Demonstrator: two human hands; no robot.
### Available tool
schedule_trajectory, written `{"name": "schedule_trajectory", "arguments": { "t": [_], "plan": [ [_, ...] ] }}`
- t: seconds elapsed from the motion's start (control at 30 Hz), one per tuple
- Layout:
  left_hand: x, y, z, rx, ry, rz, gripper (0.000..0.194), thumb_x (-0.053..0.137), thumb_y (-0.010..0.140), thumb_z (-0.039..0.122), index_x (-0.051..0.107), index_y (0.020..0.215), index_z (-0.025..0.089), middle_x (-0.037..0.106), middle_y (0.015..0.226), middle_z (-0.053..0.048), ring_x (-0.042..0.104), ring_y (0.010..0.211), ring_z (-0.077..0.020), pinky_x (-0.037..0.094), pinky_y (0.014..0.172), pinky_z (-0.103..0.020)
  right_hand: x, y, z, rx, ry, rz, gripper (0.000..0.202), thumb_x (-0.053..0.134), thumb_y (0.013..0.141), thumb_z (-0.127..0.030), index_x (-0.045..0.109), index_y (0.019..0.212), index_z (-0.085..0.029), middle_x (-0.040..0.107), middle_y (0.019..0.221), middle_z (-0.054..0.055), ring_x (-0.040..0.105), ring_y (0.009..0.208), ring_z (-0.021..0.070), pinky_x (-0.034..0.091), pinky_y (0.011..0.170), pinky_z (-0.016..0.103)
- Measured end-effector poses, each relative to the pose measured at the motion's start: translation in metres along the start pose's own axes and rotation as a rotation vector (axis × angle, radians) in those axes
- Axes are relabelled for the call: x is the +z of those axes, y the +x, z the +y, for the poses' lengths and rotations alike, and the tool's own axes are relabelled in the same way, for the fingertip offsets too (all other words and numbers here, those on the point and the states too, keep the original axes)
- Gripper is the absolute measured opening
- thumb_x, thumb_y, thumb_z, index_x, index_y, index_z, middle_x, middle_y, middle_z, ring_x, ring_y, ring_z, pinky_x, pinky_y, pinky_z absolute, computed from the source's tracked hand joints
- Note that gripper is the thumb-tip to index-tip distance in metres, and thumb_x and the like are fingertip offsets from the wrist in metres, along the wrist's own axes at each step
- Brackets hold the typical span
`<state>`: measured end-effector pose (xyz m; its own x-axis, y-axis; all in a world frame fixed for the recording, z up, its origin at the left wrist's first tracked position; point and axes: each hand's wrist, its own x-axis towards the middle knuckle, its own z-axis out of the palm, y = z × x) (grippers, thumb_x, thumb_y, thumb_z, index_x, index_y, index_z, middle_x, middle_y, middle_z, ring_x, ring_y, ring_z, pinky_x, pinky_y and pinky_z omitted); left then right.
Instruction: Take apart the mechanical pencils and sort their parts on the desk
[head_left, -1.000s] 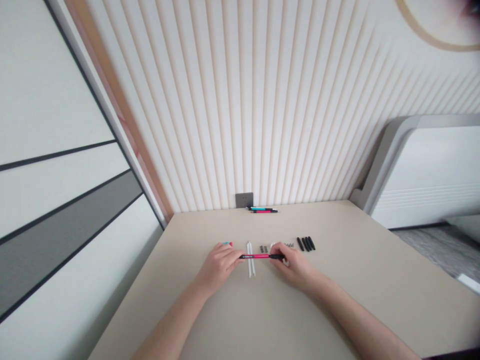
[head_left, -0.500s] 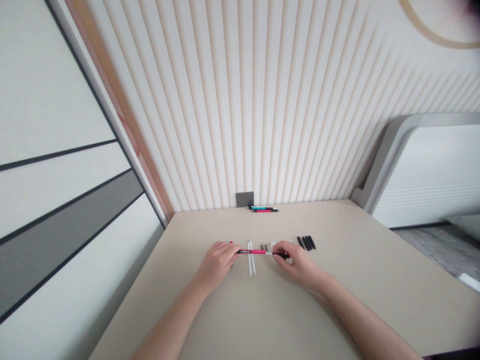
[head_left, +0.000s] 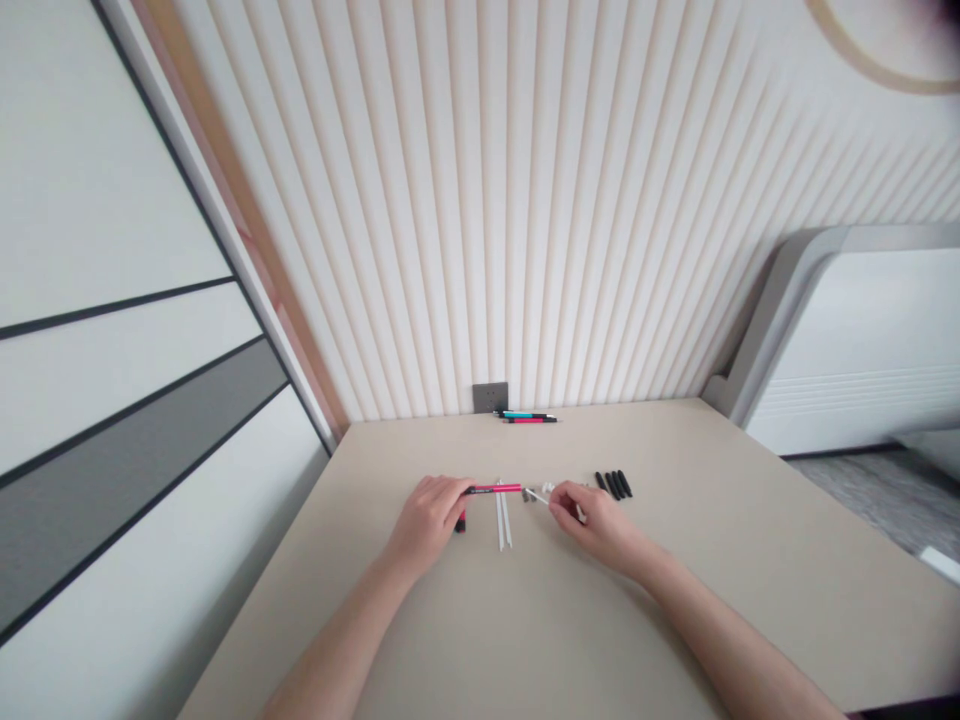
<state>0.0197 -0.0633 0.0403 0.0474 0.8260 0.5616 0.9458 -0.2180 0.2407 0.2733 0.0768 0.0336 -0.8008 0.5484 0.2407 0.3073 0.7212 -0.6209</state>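
My left hand (head_left: 429,515) grips a pink pen barrel (head_left: 499,489) with a dark end, held level over the table. In my right hand (head_left: 592,515) is a thin white refill (head_left: 537,497), its tip close to the barrel's right end. Whether the two touch is too small to tell. White refills (head_left: 504,520) lie on the table between my hands. A pink and black pen part (head_left: 460,522) shows beneath my left hand. Small metal springs or clips (head_left: 527,496) and white pieces (head_left: 548,487) lie near my right fingers.
Several black pen grips (head_left: 614,485) lie right of my right hand on the beige table (head_left: 487,640). A blue pen (head_left: 525,414) and a pink pen (head_left: 531,421) rest at the back edge, below a dark wall socket (head_left: 490,397).
The barrel has shifted up and left with my left hand. The refill's white length now shows tilted between barrel and right fingers, and the black piece at my right fingertips is mostly hidden.
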Motion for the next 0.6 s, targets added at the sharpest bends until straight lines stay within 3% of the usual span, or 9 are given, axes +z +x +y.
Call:
{"name": "schedule_trajectory", "arguments": {
  "t": [0.23,0.37,0.6],
  "plan": [
    [0.001,-0.001,-0.001,-0.022,0.009,0.017,0.016,0.045,0.098,0.025,0.059,0.102,0.019,0.068,0.085,-0.005,0.061,0.079,-0.0186,0.045,0.076,-0.033,0.0,-0.003,-0.003,-0.072,-0.094,-0.126,0.008,0.055,0.082,-0.016,0.062,0.08,-0.019,0.063,0.078,0.002,0.056,0.074,0.0156,0.041,0.069,0.025],
    [0.002,-0.002,-0.001,0.0,0.001,-0.03,0.016,0.047,0.097,0.026,0.06,0.101,0.018,0.067,0.083,-0.005,0.06,0.079,-0.0185,0.044,0.075,-0.032,0.001,-0.003,-0.005,-0.091,-0.136,-0.181,0.007,0.058,0.082,-0.02,0.062,0.077,-0.019,0.062,0.076,0.002,0.056,0.074,0.0163,0.04,0.07,0.026],
    [0.002,-0.001,0.008,0.139,-0.083,-0.186,0.016,0.049,0.096,0.028,0.063,0.099,0.019,0.069,0.088,-0.005,0.061,0.082,-0.0181,0.044,0.079,-0.033,-0.003,-0.002,-0.012,-0.032,0.002,-0.087,0.028,0.057,0.09,-0.038,0.06,0.113,-0.022,0.064,0.089,0.003,0.056,0.073,0.0152,0.043,0.071,0.027]
  ]
}}
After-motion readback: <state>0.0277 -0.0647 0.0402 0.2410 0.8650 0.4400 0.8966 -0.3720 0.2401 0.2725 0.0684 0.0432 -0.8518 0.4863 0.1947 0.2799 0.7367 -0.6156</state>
